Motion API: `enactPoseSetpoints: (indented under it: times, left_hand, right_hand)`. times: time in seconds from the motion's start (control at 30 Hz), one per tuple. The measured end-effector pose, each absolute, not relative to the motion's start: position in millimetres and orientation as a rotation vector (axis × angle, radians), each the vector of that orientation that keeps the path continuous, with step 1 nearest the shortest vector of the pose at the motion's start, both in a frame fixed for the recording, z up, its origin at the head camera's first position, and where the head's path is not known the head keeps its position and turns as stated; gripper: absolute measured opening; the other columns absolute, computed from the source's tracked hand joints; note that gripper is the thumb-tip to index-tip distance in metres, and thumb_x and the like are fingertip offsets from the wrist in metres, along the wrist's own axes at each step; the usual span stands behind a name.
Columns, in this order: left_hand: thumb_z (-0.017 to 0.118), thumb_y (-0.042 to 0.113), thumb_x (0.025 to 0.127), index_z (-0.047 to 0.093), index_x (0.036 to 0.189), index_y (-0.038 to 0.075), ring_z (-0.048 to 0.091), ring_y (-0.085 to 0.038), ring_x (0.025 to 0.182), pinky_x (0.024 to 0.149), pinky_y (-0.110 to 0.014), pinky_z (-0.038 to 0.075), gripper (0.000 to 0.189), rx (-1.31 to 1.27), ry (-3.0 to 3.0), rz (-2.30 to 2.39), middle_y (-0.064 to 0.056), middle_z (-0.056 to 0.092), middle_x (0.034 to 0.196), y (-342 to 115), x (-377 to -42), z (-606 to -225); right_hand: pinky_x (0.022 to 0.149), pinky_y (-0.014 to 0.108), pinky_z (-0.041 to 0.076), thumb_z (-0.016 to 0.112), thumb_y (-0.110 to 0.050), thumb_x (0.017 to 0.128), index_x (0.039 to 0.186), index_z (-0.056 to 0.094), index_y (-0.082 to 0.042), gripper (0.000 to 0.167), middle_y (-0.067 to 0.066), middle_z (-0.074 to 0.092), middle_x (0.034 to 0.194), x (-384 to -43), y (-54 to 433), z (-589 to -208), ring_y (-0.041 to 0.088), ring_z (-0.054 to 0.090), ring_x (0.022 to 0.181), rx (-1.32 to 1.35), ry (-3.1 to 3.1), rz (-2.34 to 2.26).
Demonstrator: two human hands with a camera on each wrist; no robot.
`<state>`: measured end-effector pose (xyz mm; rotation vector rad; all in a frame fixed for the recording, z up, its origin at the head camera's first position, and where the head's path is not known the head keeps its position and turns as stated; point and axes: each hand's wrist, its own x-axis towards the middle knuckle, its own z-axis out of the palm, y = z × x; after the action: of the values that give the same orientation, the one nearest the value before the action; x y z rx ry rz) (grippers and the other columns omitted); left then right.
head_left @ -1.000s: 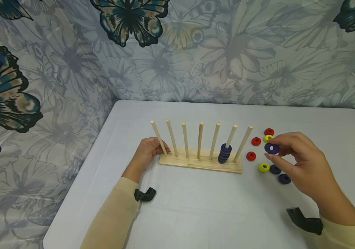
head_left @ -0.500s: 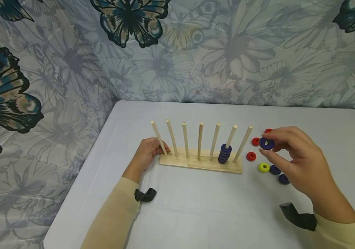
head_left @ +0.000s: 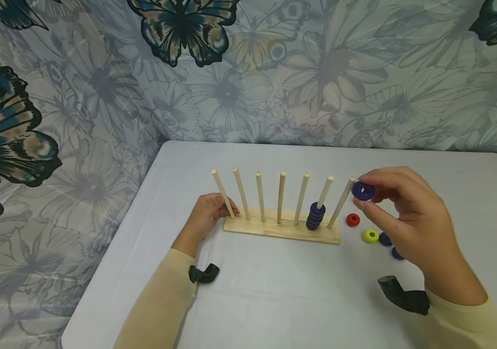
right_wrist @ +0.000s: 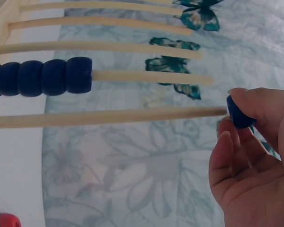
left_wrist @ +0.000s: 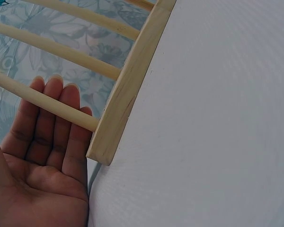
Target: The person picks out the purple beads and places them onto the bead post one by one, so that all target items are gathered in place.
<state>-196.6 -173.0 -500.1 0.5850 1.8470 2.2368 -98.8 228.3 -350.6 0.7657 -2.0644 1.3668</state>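
In the head view my right hand (head_left: pixel 414 223) pinches a dark blue ring (head_left: pixel 357 195) between thumb and fingers, right at the top of the rightmost peg (head_left: pixel 341 201). The right wrist view has that ring tilted against the peg's tip. A wooden rack (head_left: pixel 270 230) with several upright pegs stands on the table. Several dark blue rings (head_left: pixel 316 216) are stacked on its second peg from the right. My left hand (head_left: pixel 207 212) is at the rack's left end. In the left wrist view its fingers (left_wrist: pixel 57 127) extend behind the end peg, beside the base.
Right of the rack lie a red ring (head_left: pixel 352 220), a yellow ring (head_left: pixel 370 236) and two blue rings (head_left: pixel 385 239), partly under my right hand. More red rings (right_wrist: pixel 9 221) show in the right wrist view. A flower-and-butterfly cloth (head_left: pixel 274 87) hangs behind the white table (head_left: pixel 274 291).
My right hand has carried the blue ring left and upward, from above the loose rings to the rightmost peg's top. The left hand and the rack have stayed put.
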Motion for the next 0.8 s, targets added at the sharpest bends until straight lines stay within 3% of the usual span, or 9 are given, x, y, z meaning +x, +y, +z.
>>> enactPoseSetpoints:
  times: [0.2,0.53,0.67,0.73,0.8]
  left_hand:
    - [0.072,0.066,0.095,0.078,0.097,-0.005,0.077,-0.018,0.09,0.083,-0.032,0.063,0.071,0.587,1.843,2.239,-0.006,0.079,0.094,-173,-196,-499]
    - [0.073,0.065,0.095,0.079,0.095,-0.003,0.077,-0.017,0.088,0.082,-0.031,0.064,0.068,0.591,1.815,2.258,-0.006,0.079,0.092,-172,-195,-498]
    - [0.073,0.064,0.095,0.078,0.095,-0.006,0.077,-0.017,0.088,0.082,-0.031,0.063,0.07,0.594,1.815,2.257,-0.006,0.079,0.092,-173,-196,-500]
    - [0.073,0.065,0.095,0.078,0.095,-0.006,0.077,-0.017,0.088,0.082,-0.031,0.063,0.071,0.598,1.816,2.257,-0.006,0.079,0.092,-173,-197,-501]
    - [0.073,0.065,0.095,0.079,0.095,-0.004,0.077,-0.018,0.088,0.082,-0.031,0.063,0.07,0.598,1.814,2.255,-0.007,0.079,0.092,-173,-197,-500]
  right_hand:
    - [0.091,0.018,0.053,0.077,-0.048,0.102,0.114,0.07,0.018,0.068,0.019,0.068,0.116,-100,224,-348,0.019,0.064,0.101,0.77,-2.057,1.368]
    - [0.089,0.02,0.052,0.077,-0.047,0.103,0.119,0.073,0.014,0.063,0.014,0.069,0.12,-108,218,-351,0.018,0.062,0.104,0.733,-2.092,1.326]
    - [0.089,0.019,0.054,0.085,-0.009,0.096,0.122,0.073,0.012,0.035,0.014,0.069,0.121,-110,214,-350,0.019,0.063,0.105,0.726,-2.109,1.311]
    - [0.089,0.019,0.054,0.083,0.011,0.087,0.122,0.073,0.012,0.037,0.013,0.068,0.121,-111,212,-349,0.02,0.064,0.107,0.729,-2.11,1.322]
    - [0.089,0.019,0.055,0.081,0.021,0.08,0.121,0.072,0.013,0.043,0.013,0.068,0.121,-112,209,-348,0.021,0.064,0.107,0.735,-2.101,1.345]
